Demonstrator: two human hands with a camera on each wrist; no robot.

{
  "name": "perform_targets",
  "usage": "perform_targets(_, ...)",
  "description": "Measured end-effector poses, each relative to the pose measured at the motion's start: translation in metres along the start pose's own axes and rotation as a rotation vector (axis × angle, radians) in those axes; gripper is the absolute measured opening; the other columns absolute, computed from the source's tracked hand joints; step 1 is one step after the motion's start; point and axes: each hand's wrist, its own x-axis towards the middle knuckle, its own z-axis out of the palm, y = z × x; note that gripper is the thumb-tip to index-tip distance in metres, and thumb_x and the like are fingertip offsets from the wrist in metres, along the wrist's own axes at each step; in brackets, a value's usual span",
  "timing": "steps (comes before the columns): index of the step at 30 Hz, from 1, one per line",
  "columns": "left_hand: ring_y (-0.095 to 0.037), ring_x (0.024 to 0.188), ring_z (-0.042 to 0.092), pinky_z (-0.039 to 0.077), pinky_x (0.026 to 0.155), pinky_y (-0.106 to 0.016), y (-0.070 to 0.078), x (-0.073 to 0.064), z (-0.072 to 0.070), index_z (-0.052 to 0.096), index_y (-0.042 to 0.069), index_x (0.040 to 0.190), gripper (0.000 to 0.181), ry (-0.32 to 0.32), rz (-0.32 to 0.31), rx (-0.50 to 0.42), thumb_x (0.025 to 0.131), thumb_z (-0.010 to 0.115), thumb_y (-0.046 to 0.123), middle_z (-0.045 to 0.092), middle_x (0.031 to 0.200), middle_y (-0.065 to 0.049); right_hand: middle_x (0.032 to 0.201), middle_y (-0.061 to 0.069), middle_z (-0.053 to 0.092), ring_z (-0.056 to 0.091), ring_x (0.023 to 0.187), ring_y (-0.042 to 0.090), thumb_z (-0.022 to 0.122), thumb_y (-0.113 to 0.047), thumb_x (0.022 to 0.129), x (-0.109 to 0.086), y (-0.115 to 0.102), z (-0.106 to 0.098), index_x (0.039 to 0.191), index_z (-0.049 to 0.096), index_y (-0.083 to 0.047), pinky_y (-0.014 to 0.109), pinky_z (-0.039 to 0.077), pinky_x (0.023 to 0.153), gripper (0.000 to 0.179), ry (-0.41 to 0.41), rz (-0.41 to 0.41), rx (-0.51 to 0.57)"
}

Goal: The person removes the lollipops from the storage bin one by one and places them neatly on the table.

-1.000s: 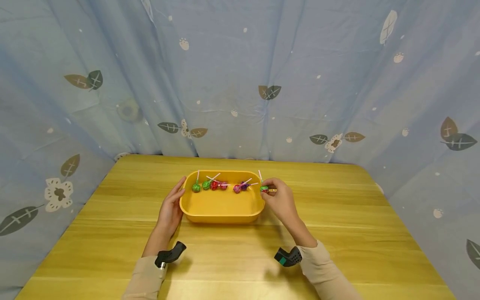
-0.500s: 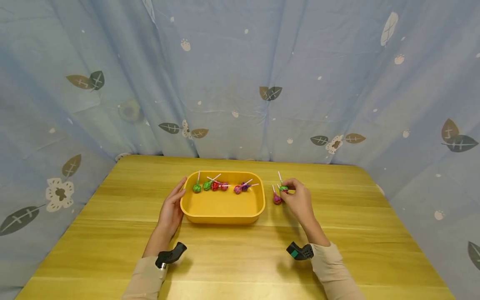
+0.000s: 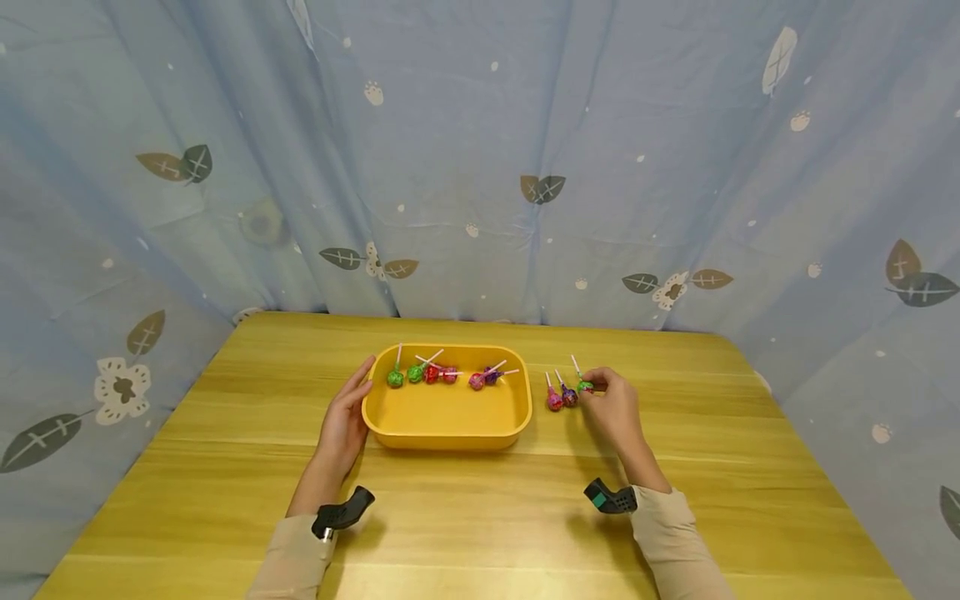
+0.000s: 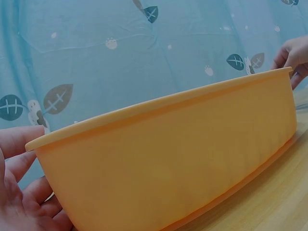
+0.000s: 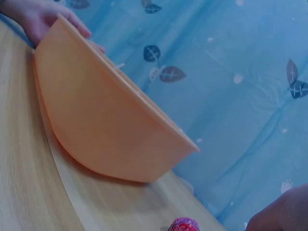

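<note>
In the head view, my right hand (image 3: 615,410) pinches a green-wrapped lollipop (image 3: 585,387) by its head, its white stick pointing up and away, at the table right of the yellow tub (image 3: 447,440). Just left of those fingers lie a purple lollipop (image 3: 569,398) and a pink lollipop (image 3: 554,402), side by side. My left hand (image 3: 342,427) rests against the tub's left end, fingertips at the rim. The left wrist view shows those fingers (image 4: 24,137) on the outer wall. In the right wrist view, only the top of a pink lollipop (image 5: 184,224) shows; the held one is hidden.
Inside the tub, along its far wall, lie several lollipops, among them a green one (image 3: 395,379), a red one (image 3: 431,375) and a purple one (image 3: 492,377). The wooden table (image 3: 465,525) ends at a blue patterned curtain (image 3: 450,167).
My right hand has carried the green lollipop from the tub's right rim rightward and down to the table, past the pink and purple ones. My left hand has stayed on the tub.
</note>
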Motion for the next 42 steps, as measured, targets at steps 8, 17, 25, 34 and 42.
perform_targets(8,-0.013,0.143,0.019,0.021,0.114,-0.035,-0.001,0.0,0.0,0.03,0.021,0.154,0.05,-0.01,-0.001,0.01,0.105,0.041,0.02,0.014,0.16,0.005,0.093,0.021,0.068,0.066,0.087,0.033,0.068,0.006,0.081,0.001,0.013,0.006,0.098,0.067,0.007,0.044,0.053,0.078,0.018,-0.025,0.023,-0.043)
perform_targets(17,-0.013,0.143,0.019,0.022,0.114,-0.034,0.001,-0.002,0.002,0.031,0.021,0.154,0.051,0.006,-0.008,0.019,0.105,0.043,0.021,0.014,0.16,0.005,0.089,0.018,0.068,0.064,0.084,0.032,0.068,0.005,0.081,0.0,0.018,0.008,0.096,0.067,0.005,0.045,0.052,0.076,0.016,-0.029,0.039,-0.077)
perform_targets(25,-0.014,0.143,0.02,0.022,0.114,-0.035,0.001,-0.001,0.001,0.03,0.021,0.154,0.051,0.0,-0.006,0.026,0.105,0.043,0.022,0.013,0.16,0.004,0.09,0.017,0.067,0.063,0.084,0.031,0.068,0.006,0.08,0.001,0.017,0.007,0.098,0.067,0.005,0.044,0.052,0.075,0.018,-0.052,0.051,-0.094)
perform_targets(34,-0.014,0.143,0.02,0.023,0.113,-0.035,0.001,-0.001,0.001,0.029,0.021,0.154,0.051,0.005,-0.007,0.023,0.105,0.043,0.021,0.013,0.16,0.004,0.089,0.017,0.067,0.063,0.082,0.029,0.068,0.007,0.08,0.002,0.018,0.007,0.099,0.067,0.005,0.043,0.052,0.072,0.019,-0.059,0.037,-0.1)
perform_targets(42,-0.015,0.143,0.019,0.023,0.113,-0.035,0.0,-0.001,0.0,0.028,0.021,0.154,0.052,-0.004,-0.002,0.023,0.105,0.042,0.021,0.013,0.16,0.003,0.091,0.017,0.066,0.062,0.084,0.03,0.07,0.007,0.08,0.001,0.015,0.006,0.099,0.067,0.004,0.044,0.051,0.075,0.02,-0.078,0.049,-0.103)
